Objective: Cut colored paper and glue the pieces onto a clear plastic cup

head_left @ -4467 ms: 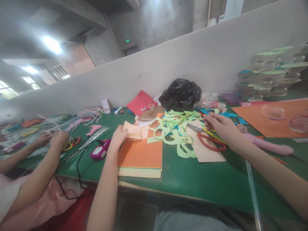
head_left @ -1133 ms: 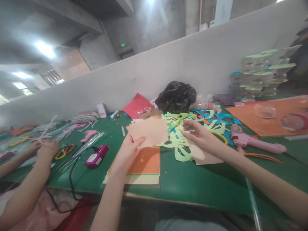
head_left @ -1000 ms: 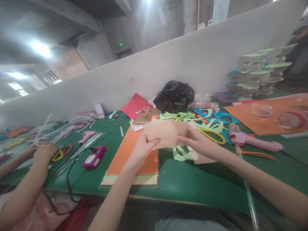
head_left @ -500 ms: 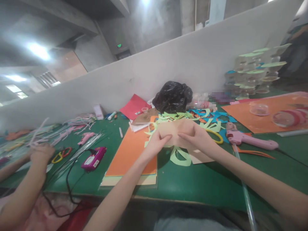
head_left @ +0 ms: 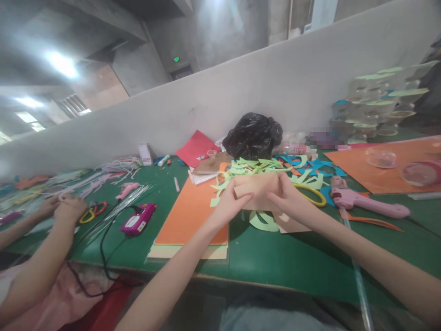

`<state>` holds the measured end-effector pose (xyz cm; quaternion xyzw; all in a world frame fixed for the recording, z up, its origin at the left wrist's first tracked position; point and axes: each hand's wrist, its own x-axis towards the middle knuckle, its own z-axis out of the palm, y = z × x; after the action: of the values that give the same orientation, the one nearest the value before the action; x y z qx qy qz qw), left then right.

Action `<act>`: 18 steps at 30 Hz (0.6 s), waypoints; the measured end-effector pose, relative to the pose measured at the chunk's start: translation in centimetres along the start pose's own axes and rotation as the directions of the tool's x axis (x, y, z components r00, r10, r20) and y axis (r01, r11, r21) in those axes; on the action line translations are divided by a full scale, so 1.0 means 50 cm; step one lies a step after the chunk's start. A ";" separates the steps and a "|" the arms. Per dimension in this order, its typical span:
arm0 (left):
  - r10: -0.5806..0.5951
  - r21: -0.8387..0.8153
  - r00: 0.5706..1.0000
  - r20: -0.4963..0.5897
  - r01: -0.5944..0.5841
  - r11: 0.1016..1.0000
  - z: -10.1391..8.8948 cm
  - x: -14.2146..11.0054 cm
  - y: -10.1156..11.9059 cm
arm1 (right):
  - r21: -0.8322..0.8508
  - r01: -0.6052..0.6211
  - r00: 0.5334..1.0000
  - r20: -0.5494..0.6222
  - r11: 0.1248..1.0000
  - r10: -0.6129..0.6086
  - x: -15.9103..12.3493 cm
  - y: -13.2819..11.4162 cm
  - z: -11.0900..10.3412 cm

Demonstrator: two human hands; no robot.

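Between my two hands is a piece of pale peach paper point(head_left: 260, 187), held up above the table with its near side folded or bent over. My left hand point(head_left: 234, 198) pinches its left end, thumb on the near face. At the right end, my right hand point(head_left: 284, 193) grips it in the same way; the fingers of both are mostly hidden behind the paper. Below my right hand lies another sheet of peach paper point(head_left: 292, 224), partly under the forearm. A light green paper offcut point(head_left: 262, 221) rests on the table under the held piece.
Orange sheets point(head_left: 193, 216) lie left of my hands. To the right are yellow-handled scissors point(head_left: 315, 196) and a pink glue gun point(head_left: 368, 202) with a clear stick. A black plastic bag point(head_left: 253, 135) sits behind green scraps. A co-worker's hands point(head_left: 67, 209) work at the left.
The held paper now shows a fold along its near side, where it looked flatter before. The whole view has shifted slightly. The co-worker's hands have come closer together.
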<state>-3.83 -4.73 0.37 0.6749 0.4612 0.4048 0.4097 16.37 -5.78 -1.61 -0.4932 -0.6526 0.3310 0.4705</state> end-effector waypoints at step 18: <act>-0.011 -0.131 1.000 -0.027 0.008 0.991 0.011 0.003 -0.024 | 0.129 -0.150 0.988 -0.011 0.980 0.153 -0.004 -0.023 0.002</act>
<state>-3.62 -4.41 -0.89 0.6388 0.4424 0.4414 0.4487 15.89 -6.32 -0.68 -0.5137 -0.5856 0.4018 0.4814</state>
